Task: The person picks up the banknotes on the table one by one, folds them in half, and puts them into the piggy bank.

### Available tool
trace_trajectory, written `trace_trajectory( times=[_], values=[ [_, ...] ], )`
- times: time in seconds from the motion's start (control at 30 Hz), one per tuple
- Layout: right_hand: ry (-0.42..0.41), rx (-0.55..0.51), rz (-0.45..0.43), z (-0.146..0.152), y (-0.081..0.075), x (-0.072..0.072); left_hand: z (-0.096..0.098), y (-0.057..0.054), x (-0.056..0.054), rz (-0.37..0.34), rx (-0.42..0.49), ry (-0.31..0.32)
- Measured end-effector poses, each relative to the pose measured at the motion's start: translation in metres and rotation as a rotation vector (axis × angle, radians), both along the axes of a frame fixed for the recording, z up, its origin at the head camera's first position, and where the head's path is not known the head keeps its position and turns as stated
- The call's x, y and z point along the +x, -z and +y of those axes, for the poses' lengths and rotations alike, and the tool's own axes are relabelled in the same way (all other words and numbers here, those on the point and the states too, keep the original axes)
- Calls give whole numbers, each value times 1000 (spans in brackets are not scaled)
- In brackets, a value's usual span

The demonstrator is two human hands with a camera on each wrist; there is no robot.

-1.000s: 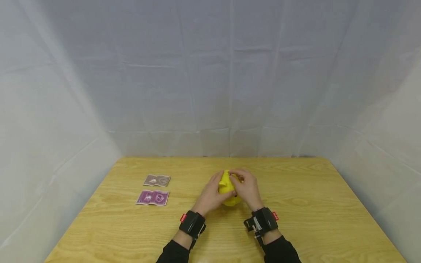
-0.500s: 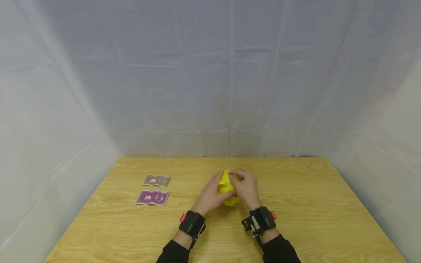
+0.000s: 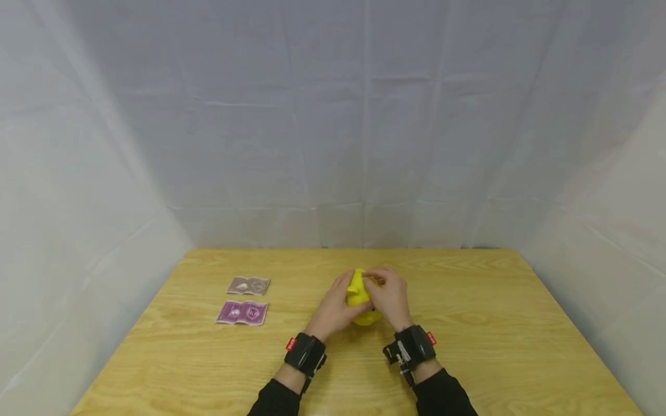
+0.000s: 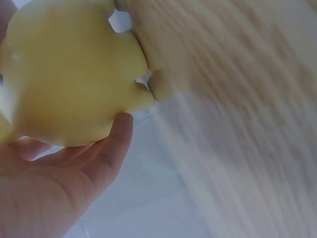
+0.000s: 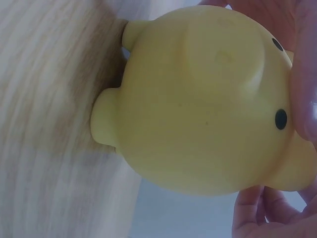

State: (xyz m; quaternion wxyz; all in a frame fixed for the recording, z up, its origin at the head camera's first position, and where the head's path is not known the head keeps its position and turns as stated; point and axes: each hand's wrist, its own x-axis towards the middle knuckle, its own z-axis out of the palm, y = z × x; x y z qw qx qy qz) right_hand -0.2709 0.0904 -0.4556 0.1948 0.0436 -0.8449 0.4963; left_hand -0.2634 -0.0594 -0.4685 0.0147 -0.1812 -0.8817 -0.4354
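A yellow piggy bank (image 3: 359, 296) stands on the wooden table between my hands. In the right wrist view its round snout and two dark eyes show on the piggy bank (image 5: 198, 109). My left hand (image 3: 333, 309) grips its left side, thumb across the front of its head and fingers round the far side. Along the body of the piggy bank (image 4: 74, 74) the fingers (image 4: 111, 148) curl in the left wrist view. Bent over the top right is my right hand (image 3: 392, 296), thumb and index finger close together at the top. What lies between those fingertips is hidden.
Two toy banknotes lie apart from the hands at the left: a grey-brown banknote (image 3: 248, 285) behind a purple banknote (image 3: 241, 312). White sheeting (image 3: 333, 144) stands behind the table (image 3: 494, 346) and along both sides. Black camera straps are on both wrists.
My right wrist has shifted slightly to the left, while its fingers stay at the top of the piggy bank. The left hand and both banknotes have hardly moved.
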Motion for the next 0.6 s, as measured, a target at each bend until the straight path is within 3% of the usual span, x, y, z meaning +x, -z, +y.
trace_trajectory(
  times=[0.27,0.6],
  values=[
    [4,29,-15,1,-1,-2,1,2,0,3,2,-1],
    [-50,76,55,3,0,0,-2,5,-1,4,-12,1]
  ],
)
